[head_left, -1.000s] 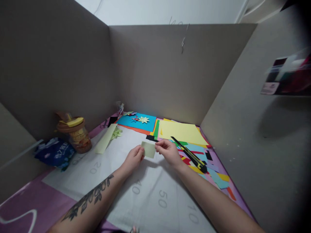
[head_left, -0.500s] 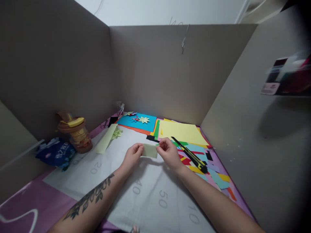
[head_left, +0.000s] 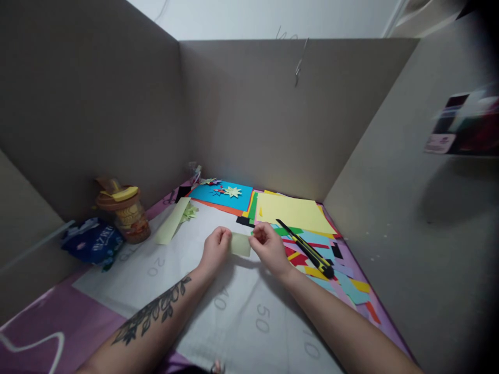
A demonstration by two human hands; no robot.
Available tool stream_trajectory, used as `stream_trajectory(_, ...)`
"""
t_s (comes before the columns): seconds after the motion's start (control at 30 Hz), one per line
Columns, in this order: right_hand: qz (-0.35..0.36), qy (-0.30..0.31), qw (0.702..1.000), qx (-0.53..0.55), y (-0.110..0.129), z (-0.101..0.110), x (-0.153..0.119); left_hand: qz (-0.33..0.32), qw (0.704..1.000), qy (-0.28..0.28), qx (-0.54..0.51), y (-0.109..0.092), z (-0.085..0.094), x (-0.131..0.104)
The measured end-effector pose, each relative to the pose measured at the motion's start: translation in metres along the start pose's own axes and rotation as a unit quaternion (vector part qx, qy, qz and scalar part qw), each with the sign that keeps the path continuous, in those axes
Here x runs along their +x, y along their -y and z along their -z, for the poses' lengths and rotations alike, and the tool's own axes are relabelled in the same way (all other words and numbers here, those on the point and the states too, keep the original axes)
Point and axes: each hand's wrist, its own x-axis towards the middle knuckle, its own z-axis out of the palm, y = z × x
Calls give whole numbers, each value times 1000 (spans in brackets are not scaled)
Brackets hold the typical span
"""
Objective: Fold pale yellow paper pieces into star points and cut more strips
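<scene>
A small pale green paper piece (head_left: 240, 244) is held above the white sheet, between my two hands. My left hand (head_left: 216, 248) pinches its left edge with thumb and finger. At the paper's right edge, my right hand (head_left: 270, 248) has its thumb and fingertips closed on it. A black and yellow utility knife (head_left: 307, 251) lies on coloured paper scraps to the right of my right hand. Further left on the sheet are a long pale green strip (head_left: 173, 221) and folded green paper pieces (head_left: 189, 212).
A cup with a yellow lid (head_left: 129, 215) and a blue packet (head_left: 92, 241) stand at the left. Behind the hands lie blue paper (head_left: 202, 194) bearing a pale star (head_left: 233, 191), and yellow sheets (head_left: 292, 210). Grey panels (head_left: 265, 114) enclose the table.
The view has shifted slightly. The paper piece has tilted a little between my hands, and less of its width shows. Both hands still hold it.
</scene>
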Motion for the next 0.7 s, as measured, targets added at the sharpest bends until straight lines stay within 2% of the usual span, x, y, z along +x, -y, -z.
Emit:
stream_trajectory(0.1, -14, -9, 1000, 25, 0, -2, 0, -14, 1000, -8, 21, -3, 1, -1)
stream_trajectory(0.37, -44, -36, 997, 57, 4, 2, 3, 17, 993, 56, -104, 5, -1, 5)
stream_trajectory(0.53, -46, -56, 995, 72, -2, 4, 6, 68, 978, 106, -168, 2, 0, 4)
stream_trajectory(0.63, -38, -67, 994, 76, -7, 6, 9, 74, 976, 133, -158, 2, 0, 2)
stream_trajectory(0.7, -38, -74, 993, 82, -8, 7, 10, 76, 980, 131, -127, 4, 0, 2)
